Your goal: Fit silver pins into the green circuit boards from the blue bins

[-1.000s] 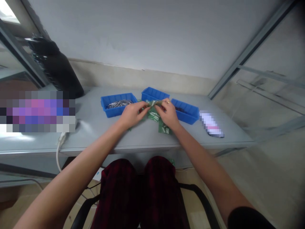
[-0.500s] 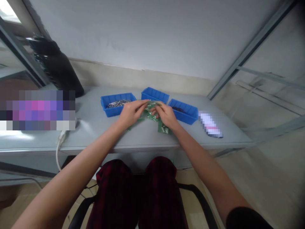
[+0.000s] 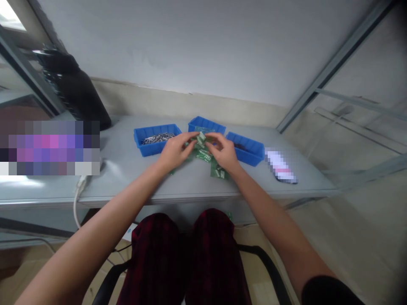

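Between my two hands is a small green-printed clear plastic bag [image 3: 201, 139], held up over the table. My left hand [image 3: 176, 149] pinches its left side with thumb and fingers. On the other side, my right hand [image 3: 224, 151] grips the bag, thumb below and fingers above. Under the hands lies another green bag [image 3: 204, 156], and a further green bag [image 3: 219, 171] with small pieces in it rests by my right wrist. Part of one more green bag shows beneath my left hand.
Three blue bins stand along the back: the left bin [image 3: 152, 149] holds metal pins, the middle bin [image 3: 206, 123] is partly hidden, the right bin [image 3: 254, 157] holds dark small parts. A black bottle [image 3: 76, 89], white cable [image 3: 76, 201] and blurred phone-like object [image 3: 281, 166] are on the table [image 3: 127, 178].
The bag between my hands has been raised and spread upright, so it shows more clearly. My right fingers have uncurled and moved to its upper edge.
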Demonstrator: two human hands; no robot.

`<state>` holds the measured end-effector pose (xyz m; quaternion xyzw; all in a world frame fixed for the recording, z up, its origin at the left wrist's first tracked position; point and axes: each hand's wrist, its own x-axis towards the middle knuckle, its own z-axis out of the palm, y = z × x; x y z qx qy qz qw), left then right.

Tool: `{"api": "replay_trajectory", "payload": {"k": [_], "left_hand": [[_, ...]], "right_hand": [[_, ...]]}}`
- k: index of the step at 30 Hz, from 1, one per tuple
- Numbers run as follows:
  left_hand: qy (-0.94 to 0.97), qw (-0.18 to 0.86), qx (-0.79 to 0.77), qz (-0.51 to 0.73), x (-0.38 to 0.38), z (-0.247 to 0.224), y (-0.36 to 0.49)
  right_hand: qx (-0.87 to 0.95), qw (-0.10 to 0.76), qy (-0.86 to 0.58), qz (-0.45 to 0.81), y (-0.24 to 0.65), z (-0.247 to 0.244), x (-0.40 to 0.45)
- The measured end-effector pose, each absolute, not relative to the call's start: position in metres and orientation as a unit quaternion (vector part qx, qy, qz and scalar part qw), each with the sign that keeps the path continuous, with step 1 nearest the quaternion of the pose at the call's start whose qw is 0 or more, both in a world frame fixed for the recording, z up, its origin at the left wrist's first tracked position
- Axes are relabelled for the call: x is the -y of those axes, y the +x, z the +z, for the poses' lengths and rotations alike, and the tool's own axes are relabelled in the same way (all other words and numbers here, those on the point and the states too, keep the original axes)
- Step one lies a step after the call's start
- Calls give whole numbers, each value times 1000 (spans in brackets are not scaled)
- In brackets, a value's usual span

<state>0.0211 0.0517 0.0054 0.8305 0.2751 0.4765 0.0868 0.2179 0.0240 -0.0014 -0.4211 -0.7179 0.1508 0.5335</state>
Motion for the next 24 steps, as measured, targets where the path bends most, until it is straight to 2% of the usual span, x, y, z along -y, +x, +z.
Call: {"api": "replay_trajectory", "payload": {"k": [5, 11, 15, 21, 24], "left_hand": [[812, 116, -305, 484, -55, 1, 22], [821, 69, -306, 478, -57, 4, 22], [834, 78, -294, 460, -55, 7, 21], [858, 67, -247, 445, -51, 10, 20], [865, 74, -228, 440, -49, 11, 21]], "right_hand": [[718, 540, -425, 112, 217, 0, -25], [716, 550, -421, 86, 219, -1, -27], [702, 567, -426, 70, 220, -2, -28], [776, 483, -399, 75, 215, -1, -24], [781, 475, -390, 111, 213, -2, -23]]}}
